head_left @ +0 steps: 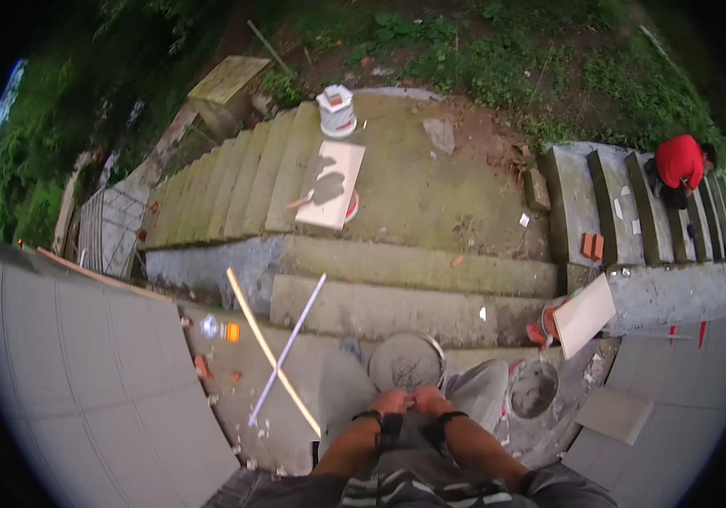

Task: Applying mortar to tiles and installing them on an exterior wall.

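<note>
My left hand (392, 401) and my right hand (427, 396) meet in front of my body, close to the near rim of a round bucket of grey mortar (405, 360). The bucket stands between my knees, its mortar roughened near my hands. Both hands look closed, with the fingers curled together. What they grip, if anything, is too small and too hidden to make out. Dark bands sit on both wrists. Right of my knee stands a second bucket with grey mortar (534, 389).
A long wooden strip (266, 339) and a pale straight bar (287, 351) cross at left. Beyond the steps lies a mortar-smeared tile (338, 182) beside a white bucket (337, 113). Another tile (585, 315) leans at right. A person in red (679, 165) crouches on the far-right stairs.
</note>
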`<move>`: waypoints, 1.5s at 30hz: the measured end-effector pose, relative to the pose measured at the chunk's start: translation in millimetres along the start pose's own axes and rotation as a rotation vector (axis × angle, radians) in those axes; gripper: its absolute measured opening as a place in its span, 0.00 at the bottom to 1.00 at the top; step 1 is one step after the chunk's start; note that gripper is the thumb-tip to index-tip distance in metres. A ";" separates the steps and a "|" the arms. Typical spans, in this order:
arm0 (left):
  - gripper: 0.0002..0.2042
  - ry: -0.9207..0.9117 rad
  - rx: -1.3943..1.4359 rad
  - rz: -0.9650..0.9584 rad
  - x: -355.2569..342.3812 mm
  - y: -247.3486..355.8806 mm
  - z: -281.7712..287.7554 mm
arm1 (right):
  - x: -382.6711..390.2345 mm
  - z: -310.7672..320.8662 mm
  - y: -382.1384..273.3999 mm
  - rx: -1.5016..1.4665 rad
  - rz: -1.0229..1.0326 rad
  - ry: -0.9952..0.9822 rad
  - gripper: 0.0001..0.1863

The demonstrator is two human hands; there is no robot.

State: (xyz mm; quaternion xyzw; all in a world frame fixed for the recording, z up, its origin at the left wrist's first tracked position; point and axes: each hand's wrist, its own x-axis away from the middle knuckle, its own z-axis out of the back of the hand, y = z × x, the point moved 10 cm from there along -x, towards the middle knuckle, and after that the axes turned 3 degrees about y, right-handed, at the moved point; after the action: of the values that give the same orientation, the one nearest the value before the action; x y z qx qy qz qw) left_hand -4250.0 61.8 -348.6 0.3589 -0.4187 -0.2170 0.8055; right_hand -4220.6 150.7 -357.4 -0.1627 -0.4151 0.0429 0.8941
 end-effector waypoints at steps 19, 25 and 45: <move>0.14 -0.241 -0.120 -0.004 -467.7 -3.4 209.0 | -365.7 294.8 219.7 -0.219 0.171 -0.137 0.19; 0.14 -0.261 0.089 -0.057 -638.7 -57.9 271.5 | -512.3 377.3 268.0 -0.109 0.183 0.054 0.15; 0.18 0.202 0.090 0.269 -1082.5 -64.4 521.0 | -906.8 686.0 504.4 0.146 0.206 -0.255 0.16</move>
State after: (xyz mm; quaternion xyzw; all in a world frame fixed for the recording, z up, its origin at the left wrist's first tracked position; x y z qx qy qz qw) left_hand -5286.9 517.3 -754.8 0.3553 -0.3893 -0.0509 0.8483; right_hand -5300.9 609.7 -769.3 -0.1322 -0.5022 0.1847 0.8344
